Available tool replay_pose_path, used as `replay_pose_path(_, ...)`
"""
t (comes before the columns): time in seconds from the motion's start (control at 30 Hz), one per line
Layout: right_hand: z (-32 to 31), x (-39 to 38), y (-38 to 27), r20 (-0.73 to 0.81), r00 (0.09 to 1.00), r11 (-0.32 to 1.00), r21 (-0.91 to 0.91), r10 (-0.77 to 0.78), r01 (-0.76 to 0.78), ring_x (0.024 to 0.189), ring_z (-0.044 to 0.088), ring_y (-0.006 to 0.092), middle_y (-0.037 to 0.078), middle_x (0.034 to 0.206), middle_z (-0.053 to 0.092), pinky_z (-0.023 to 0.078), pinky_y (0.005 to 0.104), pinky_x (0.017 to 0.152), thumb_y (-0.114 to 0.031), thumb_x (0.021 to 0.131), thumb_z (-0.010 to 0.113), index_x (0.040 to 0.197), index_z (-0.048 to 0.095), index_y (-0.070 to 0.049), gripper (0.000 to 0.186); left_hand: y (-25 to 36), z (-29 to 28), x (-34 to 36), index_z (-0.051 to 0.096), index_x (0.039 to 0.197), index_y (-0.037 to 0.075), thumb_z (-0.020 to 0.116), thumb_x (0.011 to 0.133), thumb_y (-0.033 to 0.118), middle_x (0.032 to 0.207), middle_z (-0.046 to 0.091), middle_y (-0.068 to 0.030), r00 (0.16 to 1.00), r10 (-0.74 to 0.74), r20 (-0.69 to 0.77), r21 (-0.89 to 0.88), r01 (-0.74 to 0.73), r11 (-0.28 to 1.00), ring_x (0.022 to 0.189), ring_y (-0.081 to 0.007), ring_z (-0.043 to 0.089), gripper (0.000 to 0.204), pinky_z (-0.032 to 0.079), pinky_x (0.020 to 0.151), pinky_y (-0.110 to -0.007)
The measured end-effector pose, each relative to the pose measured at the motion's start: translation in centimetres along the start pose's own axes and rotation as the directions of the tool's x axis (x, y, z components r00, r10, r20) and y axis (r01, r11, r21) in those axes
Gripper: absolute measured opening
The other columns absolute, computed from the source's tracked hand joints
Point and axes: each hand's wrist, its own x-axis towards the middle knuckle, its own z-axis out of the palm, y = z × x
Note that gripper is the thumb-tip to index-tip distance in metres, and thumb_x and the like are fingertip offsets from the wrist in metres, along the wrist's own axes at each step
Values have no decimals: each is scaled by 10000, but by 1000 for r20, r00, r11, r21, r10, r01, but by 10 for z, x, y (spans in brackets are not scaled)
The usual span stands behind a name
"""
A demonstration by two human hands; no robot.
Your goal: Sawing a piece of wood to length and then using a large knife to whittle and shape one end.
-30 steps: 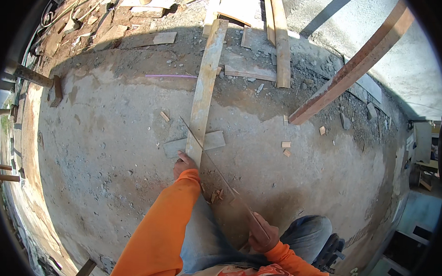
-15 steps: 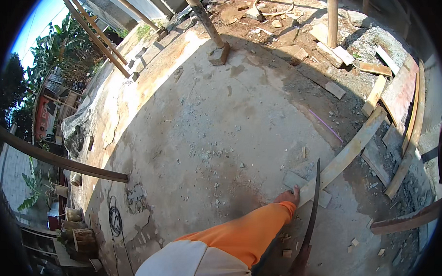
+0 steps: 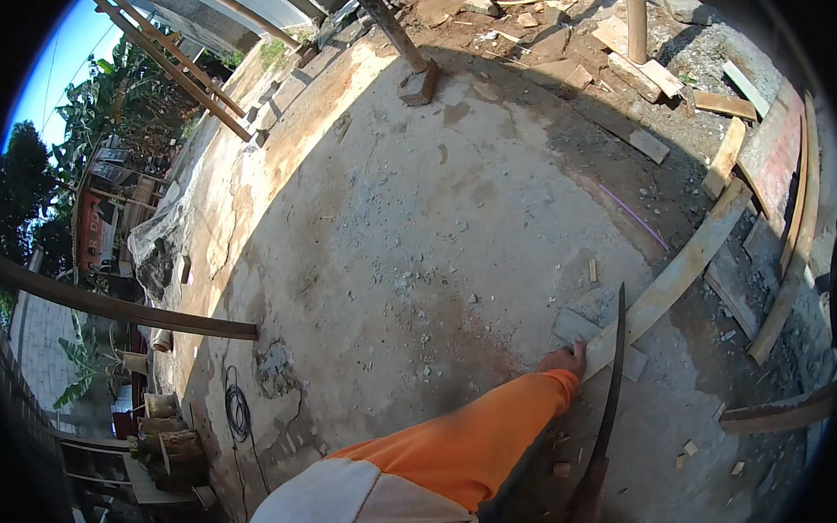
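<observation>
A long pale wooden board (image 3: 681, 271) slants across the concrete on the right, its near end by my left hand (image 3: 564, 359). That hand, at the end of an orange sleeve, is closed on the board's edge with the thumb raised. A short flat offcut (image 3: 629, 363) lies beneath the board's near end. Just right of my left hand rises a long, thin, dark blade (image 3: 611, 388), pointing up and slightly curved; whether it is a saw or a machete I cannot tell. My right hand (image 3: 587, 509), shadowed and partly cut off at the lower edge, is around its brown handle.
Wood chips (image 3: 690, 448) are scattered right of the blade. Loose planks (image 3: 776, 274) and rubble fill the right side. Wooden posts (image 3: 390, 30) stand at the far side, and a beam (image 3: 140, 314) juts in from the left. A coiled black cable (image 3: 237, 412) lies at lower left.
The whole view has shifted, so the scene sits slightly farther right and higher. My left hand keeps its place on the board, and the blade stays beside it.
</observation>
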Motion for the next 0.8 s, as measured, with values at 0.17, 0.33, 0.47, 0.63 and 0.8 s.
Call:
replay_pose_path(0.17,-51,177,-20,-674,739,946,236,-5,222,719,615,336,204,1109,569,493,367,633,-24,695,505,1280,456,-19,587,17,21,-4,688,935,27,266,867,560,948,630,-260,999,8,-53,7,-7,1000,935,-420,596,684,449,843,-470)
replay_pose_path(0.33,-38,42,-45,-387,921,996,93,41,-5,938,593,302,206,1252,492,483,337,806,5,672,428,1313,422,-1,641,3,15,14,693,804,-1,298,874,539,796,631,-270,963,40,-265,17,-37,999,781,-440,616,673,481,713,-494)
replay_pose_path(0.47,-66,4,-74,-410,905,993,64,116,-98,1087,544,283,157,1370,411,461,321,894,27,651,395,1335,387,20,684,21,20,-8,700,809,15,292,880,527,795,636,-257,979,70,-189,31,-65,997,776,-434,619,659,484,711,-485)
replay_pose_path(0.63,-54,-5,-48,-279,954,994,43,110,-102,1181,470,259,135,1390,391,389,294,976,27,636,413,1336,362,49,702,18,26,-7,694,809,-4,277,881,534,800,628,-273,960,64,-272,25,-60,998,782,-440,613,684,476,712,-486)
replay_pose_path(0.8,-67,-13,-61,-203,977,996,-77,-60,45,1324,323,223,129,1458,280,237,270,1091,22,603,419,1385,264,46,798,13,22,-6,701,819,15,278,881,535,802,639,-251,954,27,-298,43,-15,999,784,-427,619,673,479,701,-485)
